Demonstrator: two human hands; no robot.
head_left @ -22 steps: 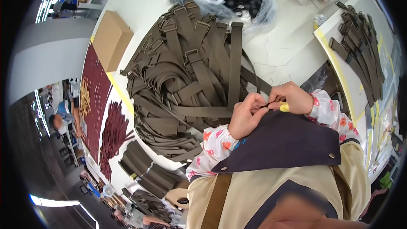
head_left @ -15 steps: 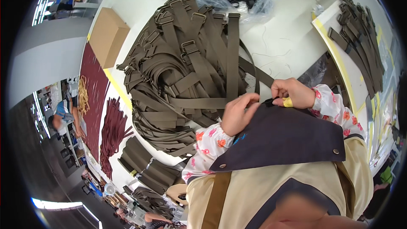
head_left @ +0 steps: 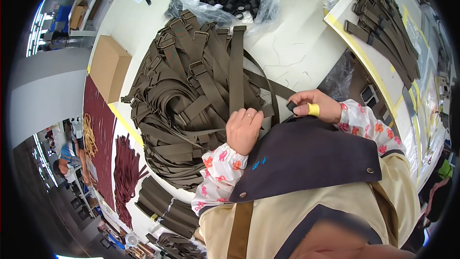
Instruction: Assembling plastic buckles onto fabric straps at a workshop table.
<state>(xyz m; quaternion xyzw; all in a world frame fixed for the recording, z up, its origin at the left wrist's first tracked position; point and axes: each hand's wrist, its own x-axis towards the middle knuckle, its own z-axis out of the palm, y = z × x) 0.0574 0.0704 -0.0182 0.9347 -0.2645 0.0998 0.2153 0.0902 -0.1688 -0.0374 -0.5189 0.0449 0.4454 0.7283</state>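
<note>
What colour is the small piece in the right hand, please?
The small piece in the right hand is black, best seen in the head view.

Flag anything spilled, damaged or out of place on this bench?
One minor thing: loose threads lie scattered on the white table, right of the strap pile. They look like stray bits, belonging to no bundle. No spill or damage visible.
</note>
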